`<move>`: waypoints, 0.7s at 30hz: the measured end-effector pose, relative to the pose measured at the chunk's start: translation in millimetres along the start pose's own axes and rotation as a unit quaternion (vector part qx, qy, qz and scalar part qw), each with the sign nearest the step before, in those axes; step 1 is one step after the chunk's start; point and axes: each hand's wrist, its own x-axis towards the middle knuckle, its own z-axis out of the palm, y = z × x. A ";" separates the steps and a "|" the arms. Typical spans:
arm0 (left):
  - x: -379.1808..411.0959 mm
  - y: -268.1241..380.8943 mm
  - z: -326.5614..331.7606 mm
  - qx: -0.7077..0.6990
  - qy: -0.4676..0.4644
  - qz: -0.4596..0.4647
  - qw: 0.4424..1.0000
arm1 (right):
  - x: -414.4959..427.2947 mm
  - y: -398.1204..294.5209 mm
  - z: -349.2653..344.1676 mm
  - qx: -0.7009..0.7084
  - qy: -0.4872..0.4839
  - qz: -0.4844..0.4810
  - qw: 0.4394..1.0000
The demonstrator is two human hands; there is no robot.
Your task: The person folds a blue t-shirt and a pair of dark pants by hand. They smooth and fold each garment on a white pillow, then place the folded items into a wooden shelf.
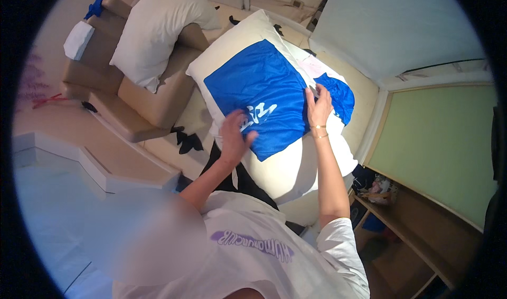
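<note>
A blue folded cloth [253, 75] with white lettering lies flat on a white pillow [225, 47] in front of me. My left hand [234, 134], blurred, is over the cloth's near left edge with its fingers spread. At the right edge of the cloth rests my right hand [320, 107], thumb and fingers apart around the pillow's side. Just beyond it, a second blue cloth [340, 97] lies crumpled on pale fabric. Beneath and nearer to me is another white cushion or pillow [269, 176], partly covered by the first.
To the left stands a tan sofa [152, 97] with a white pillow [158, 33] on it, plus a white cloth [79, 41] and a blue cloth [96, 6] on its back. Dark cloth pieces [190, 141] lie on the floor. A wooden shelf [416, 231] is at right.
</note>
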 end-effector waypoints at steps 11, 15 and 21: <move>-25.4 9.7 14.9 0.148 -0.230 0.123 0.954 | -19.6 31.8 -11.3 0.071 -0.127 0.145 0.979; -30.2 25.0 -1.0 0.055 -0.305 0.144 0.940 | -23.5 39.9 -31.8 0.253 -0.142 0.277 0.916; -42.2 44.0 -6.2 -0.235 -0.503 -0.095 0.826 | -49.8 48.8 -98.6 0.434 -0.193 0.397 0.785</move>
